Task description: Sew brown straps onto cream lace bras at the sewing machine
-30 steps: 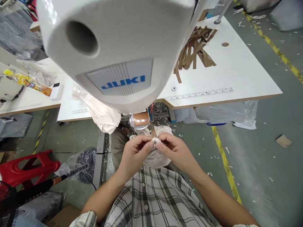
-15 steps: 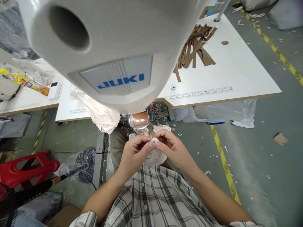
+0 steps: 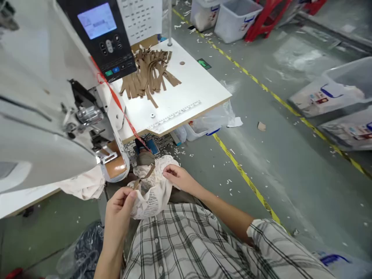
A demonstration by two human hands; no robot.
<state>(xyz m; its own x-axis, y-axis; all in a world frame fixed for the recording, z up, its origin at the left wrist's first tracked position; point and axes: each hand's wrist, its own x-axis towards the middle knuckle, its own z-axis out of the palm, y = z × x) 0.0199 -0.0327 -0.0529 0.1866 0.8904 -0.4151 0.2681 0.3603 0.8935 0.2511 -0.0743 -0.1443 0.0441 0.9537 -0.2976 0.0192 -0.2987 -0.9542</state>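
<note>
A pale lace garment (image 3: 152,190) lies over my lap, below the sewing machine head (image 3: 43,128). My left hand (image 3: 119,207) pinches its near edge, where a thin brown strap (image 3: 144,176) runs across the lace. My right hand (image 3: 177,176) grips the lace's far right edge with fingers curled. The two hands hold the piece spread between them, just under the machine's brown-taped arm (image 3: 114,166).
A pile of brown straps (image 3: 148,71) lies on the white table (image 3: 188,97) with a printed ruler along its edge. The machine's control panel (image 3: 103,37) stands above. White bins (image 3: 232,15) and clear boxes (image 3: 334,93) stand on the floor beyond yellow tape lines (image 3: 247,180).
My view has swung right and away from the machine head. My hands, earlier pinched together on one small spot of lace, have moved apart and now hold the lace spread.
</note>
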